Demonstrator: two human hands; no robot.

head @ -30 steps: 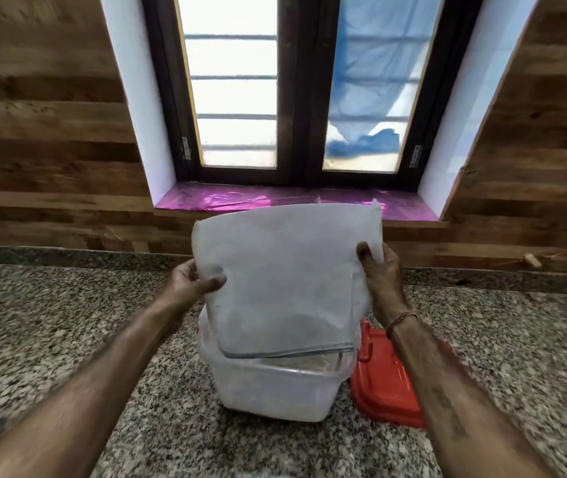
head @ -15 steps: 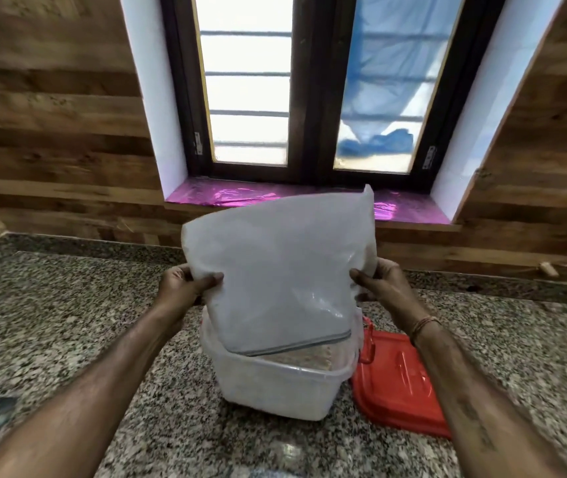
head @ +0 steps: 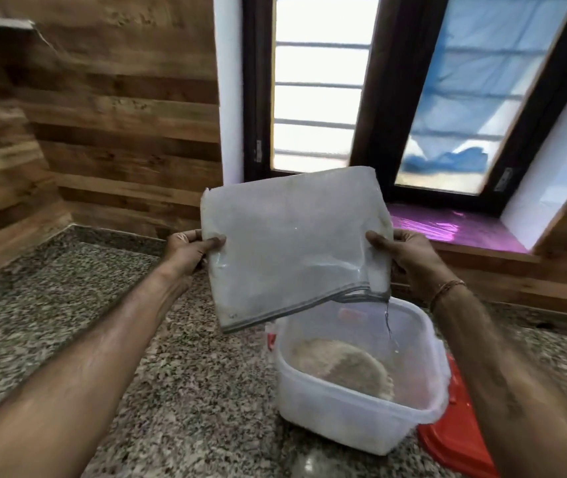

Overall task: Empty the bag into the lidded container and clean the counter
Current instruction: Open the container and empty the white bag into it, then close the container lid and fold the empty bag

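Bag lifted clear of the container

The bag [head: 292, 243], upended and looking slack and empty, is now held above the container [head: 361, 419] instead of inside its rim. It is pinched by the left hand [head: 189, 248] and right hand [head: 402, 260]. Grain is heaped inside; the lid [head: 457, 439] and the bench [head: 171, 374] are left.

Upturned bag [head: 289, 243] above open container [head: 361, 405]

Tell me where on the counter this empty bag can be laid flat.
Open granite counter lies left of the clear container, beneath the left hand and back to the wooden wall. The right is crowded: the red lid lies against the container, under the right hand holding the bag.
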